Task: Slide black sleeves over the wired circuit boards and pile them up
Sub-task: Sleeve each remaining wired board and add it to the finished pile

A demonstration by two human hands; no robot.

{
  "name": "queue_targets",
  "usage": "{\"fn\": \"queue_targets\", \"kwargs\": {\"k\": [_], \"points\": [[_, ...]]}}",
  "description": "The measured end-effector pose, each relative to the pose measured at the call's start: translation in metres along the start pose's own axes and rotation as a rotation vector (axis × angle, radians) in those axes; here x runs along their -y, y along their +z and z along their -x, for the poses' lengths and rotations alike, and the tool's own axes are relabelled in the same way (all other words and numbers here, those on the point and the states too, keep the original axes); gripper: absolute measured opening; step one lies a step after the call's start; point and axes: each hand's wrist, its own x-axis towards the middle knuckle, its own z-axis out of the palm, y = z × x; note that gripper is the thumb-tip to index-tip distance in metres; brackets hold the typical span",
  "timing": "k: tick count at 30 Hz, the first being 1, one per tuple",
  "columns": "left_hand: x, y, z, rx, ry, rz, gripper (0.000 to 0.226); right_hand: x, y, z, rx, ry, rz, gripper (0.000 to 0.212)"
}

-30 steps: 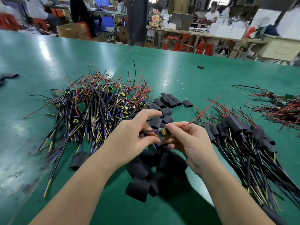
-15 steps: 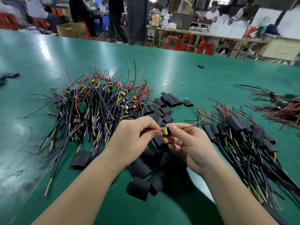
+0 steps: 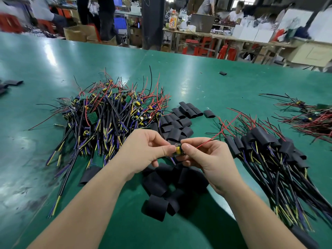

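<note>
My left hand [image 3: 143,150] and my right hand [image 3: 206,159] both pinch one small wired circuit board [image 3: 178,151] with a yellow part, held above the table's middle. Its red wire [image 3: 215,136] runs off to the upper right. Below my hands lies a heap of loose black sleeves [image 3: 161,187]; more black sleeves [image 3: 179,121] lie beyond them. To the left sits a pile of bare wired boards [image 3: 107,115]. On the right rests a pile of sleeved boards [image 3: 265,144] with their cables fanned toward me.
The green table [image 3: 197,83] stretches far ahead. Another tangle of red-wired boards [image 3: 312,119] lies at the far right, one stray sleeve [image 3: 223,73] further back, a few sleeves [image 3: 10,83] at the left edge. People and benches stand beyond the table.
My left hand's fingers have closed down onto the board, and both hands have shifted a little. The board now shows its yellow part between my thumbs.
</note>
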Motion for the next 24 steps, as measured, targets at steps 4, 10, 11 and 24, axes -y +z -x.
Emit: {"fn": "queue_targets", "kwargs": {"k": [4,10,11,24], "points": [[0.001,-0.003,0.000,0.055,-0.072,0.023,0.011,-0.001,-0.004,-0.004,0.070,0.034,0.007,0.020],[0.006,-0.013,-0.007,0.044,-0.147,0.098,0.005,0.017,-0.017,-0.028,0.335,0.207,0.207,0.034],[0.006,-0.013,-0.008,0.036,-0.139,0.105,0.006,0.016,-0.016,-0.037,0.260,0.187,0.321,0.033],[0.010,-0.019,-0.015,-0.041,-0.072,0.196,0.020,-0.016,0.020,-0.092,-0.225,0.175,1.232,0.041]]}}
